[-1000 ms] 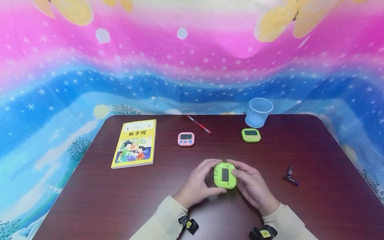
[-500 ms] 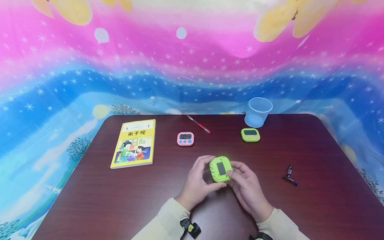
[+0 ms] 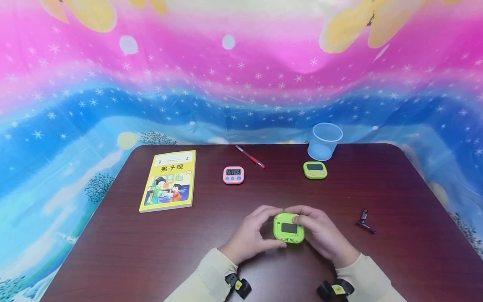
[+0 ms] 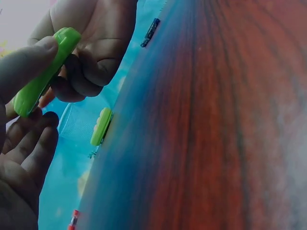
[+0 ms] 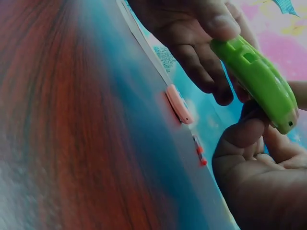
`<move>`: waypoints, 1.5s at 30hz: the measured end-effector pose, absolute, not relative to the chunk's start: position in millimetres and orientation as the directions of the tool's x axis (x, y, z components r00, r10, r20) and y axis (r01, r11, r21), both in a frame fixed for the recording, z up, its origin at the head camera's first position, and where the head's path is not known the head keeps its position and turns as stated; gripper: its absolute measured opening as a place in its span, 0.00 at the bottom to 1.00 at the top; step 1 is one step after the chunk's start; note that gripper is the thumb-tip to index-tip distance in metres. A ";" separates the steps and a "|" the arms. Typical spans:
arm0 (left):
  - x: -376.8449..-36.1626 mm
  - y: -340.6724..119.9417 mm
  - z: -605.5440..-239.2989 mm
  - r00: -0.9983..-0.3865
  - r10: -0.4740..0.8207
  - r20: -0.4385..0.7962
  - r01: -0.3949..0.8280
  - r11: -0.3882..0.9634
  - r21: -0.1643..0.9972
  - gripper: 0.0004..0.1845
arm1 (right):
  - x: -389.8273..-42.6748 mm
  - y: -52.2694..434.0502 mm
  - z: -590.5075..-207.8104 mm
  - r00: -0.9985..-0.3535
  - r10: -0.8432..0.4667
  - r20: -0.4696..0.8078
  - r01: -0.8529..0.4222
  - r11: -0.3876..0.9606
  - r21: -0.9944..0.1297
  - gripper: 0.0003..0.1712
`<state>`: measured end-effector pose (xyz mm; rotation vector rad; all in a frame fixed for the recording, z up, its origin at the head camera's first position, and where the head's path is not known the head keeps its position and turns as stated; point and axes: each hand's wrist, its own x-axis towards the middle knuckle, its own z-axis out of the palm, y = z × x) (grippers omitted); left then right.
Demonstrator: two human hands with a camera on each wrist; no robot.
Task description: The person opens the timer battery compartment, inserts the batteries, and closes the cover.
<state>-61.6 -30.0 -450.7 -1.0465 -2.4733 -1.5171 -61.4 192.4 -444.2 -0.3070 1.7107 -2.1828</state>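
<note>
- You held the green timer [image 3: 288,227] off the table [image 3: 113,251], near its front edge, between both hands.
- Your left hand [image 3: 252,234] pinched its left side; your right hand [image 3: 320,235] curled over its right side and top edge.
- Judged from this grip, you did well to keep the thumbs clear of the dark screen and the timer level, so the face stayed readable.
- The head view alone showed the book [image 3: 168,180], the pink timer [image 3: 233,175], the pen [image 3: 250,156], the cup [image 3: 325,141] and the second green timer [image 3: 315,170].
- The right wrist view alone showed the timer's thin edge [image 5: 259,81], with a small slot.
- The left wrist view showed fingers [image 4: 29,143] behind the timer.
</note>
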 end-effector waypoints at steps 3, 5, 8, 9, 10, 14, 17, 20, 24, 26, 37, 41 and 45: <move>-63.1 -29.8 -452.7 -0.787 0.479 0.390 0.549 0.255 0.796 0.39 | -59.5 187.2 -444.0 -0.945 -0.319 -0.071 0.138 -0.191 -0.972 0.15; -63.5 -29.6 -454.0 -0.809 0.451 0.377 0.506 0.206 0.837 0.38 | -57.6 182.0 -443.8 -0.963 -0.255 -0.089 0.134 -0.165 -0.977 0.18; -63.7 -29.3 -455.2 -0.837 0.426 0.343 0.446 0.170 0.879 0.38 | -54.4 173.7 -444.4 -0.976 -0.187 -0.113 0.135 -0.113 -0.984 0.22; -63.4 -29.1 -455.4 -0.849 0.420 0.321 0.417 0.159 0.895 0.38 | -53.4 171.2 -444.6 -0.978 -0.175 -0.117 0.136 -0.100 -0.986 0.22; -63.1 -28.7 -455.8 -0.862 0.416 0.290 0.379 0.148 0.913 0.37 | -52.6 168.9 -444.9 -0.979 -0.164 -0.123 0.140 -0.097 -0.985 0.22; -61.3 -24.6 -457.9 -0.906 0.405 0.121 0.169 0.085 0.982 0.33 | -51.0 160.7 -447.6 -0.987 -0.109 -0.115 0.127 -0.110 -0.986 0.22; -59.0 -19.3 -459.6 -0.910 0.415 -0.005 0.001 0.014 1.000 0.25 | -50.7 155.0 -451.2 -0.994 -0.064 -0.091 0.097 -0.105 -0.990 0.21; -56.3 -13.7 -460.8 -0.896 0.434 -0.099 -0.148 -0.080 0.986 0.22 | -49.8 149.1 -456.0 -0.996 -0.052 -0.067 0.070 -0.074 -0.995 0.21; -53.8 -8.0 -461.6 -0.894 0.414 -0.171 -0.272 -0.200 0.941 0.23 | -47.5 143.5 -461.3 -0.997 -0.058 -0.043 0.046 -0.050 -0.998 0.21; -53.1 -5.7 -461.6 -0.909 0.377 -0.176 -0.272 -0.219 0.937 0.22 | -46.7 141.9 -462.8 -0.997 -0.065 -0.029 0.032 -0.056 -0.998 0.20; -49.8 5.4 -467.2 -0.952 0.275 -0.135 -0.209 -0.261 0.942 0.12 | -44.8 129.3 -465.1 -0.994 0.109 0.027 -0.027 0.000 -1.000 0.12; -49.2 8.7 -469.5 -0.969 0.215 -0.120 -0.171 -0.239 0.956 0.11 | -45.1 124.1 -466.8 -0.987 0.162 0.024 -0.025 -0.008 -1.000 0.09; -48.6 11.0 -470.0 -0.976 0.185 -0.117 -0.158 -0.228 0.961 0.10 | -46.2 123.2 -466.8 -0.980 0.193 0.048 -0.047 0.014 -0.999 0.06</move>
